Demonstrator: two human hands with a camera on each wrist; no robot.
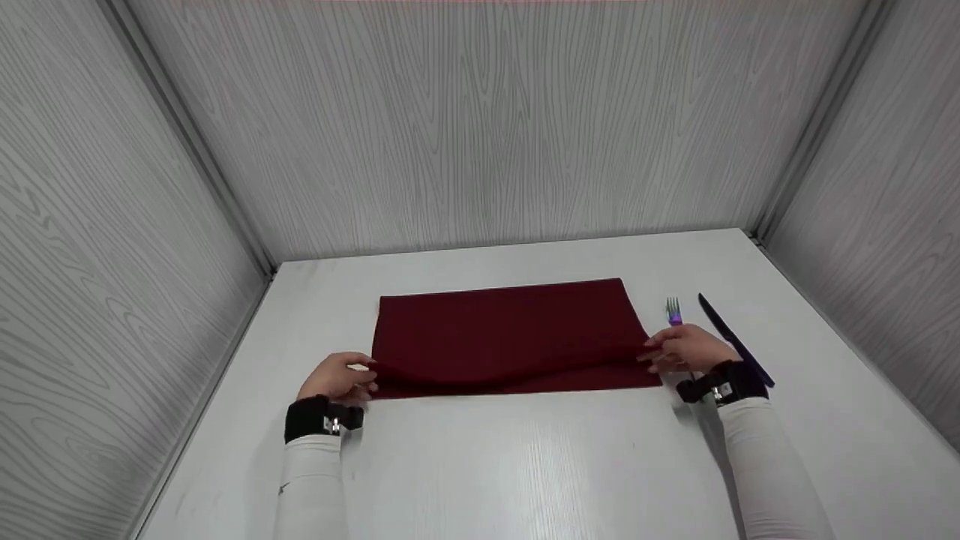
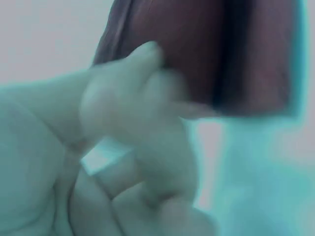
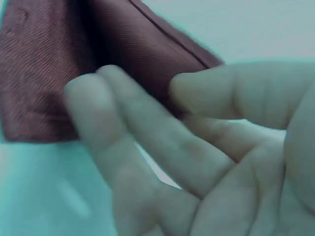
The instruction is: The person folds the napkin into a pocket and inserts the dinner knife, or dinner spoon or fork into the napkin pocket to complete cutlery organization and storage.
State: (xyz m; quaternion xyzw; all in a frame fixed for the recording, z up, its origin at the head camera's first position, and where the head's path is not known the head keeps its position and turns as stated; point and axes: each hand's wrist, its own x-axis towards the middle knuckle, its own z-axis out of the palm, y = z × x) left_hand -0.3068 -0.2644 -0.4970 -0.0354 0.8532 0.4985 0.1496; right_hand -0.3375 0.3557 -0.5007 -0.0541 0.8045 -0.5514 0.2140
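A dark red cloth napkin (image 1: 502,322) lies spread on the white table, its near part lifted into a raised fold between the two hands. At its left end, my left hand (image 1: 339,376) pinches the fold's corner; in the left wrist view the thumb and forefinger (image 2: 142,98) meet on the cloth (image 2: 187,44). My right hand (image 1: 691,349) holds the other end of the fold. The right wrist view shows the thumb (image 3: 211,93) on the upper layer of the twill cloth (image 3: 39,83), with two fingers reaching over the lower layer.
A fork (image 1: 673,311) with a purple-blue sheen lies right of the napkin, its handle partly hidden by my right hand. Farther right, a dark knife (image 1: 731,335) lies slanted, passing behind the right wrist. Grey wood-grain panels (image 1: 480,135) wall the table at the back and sides.
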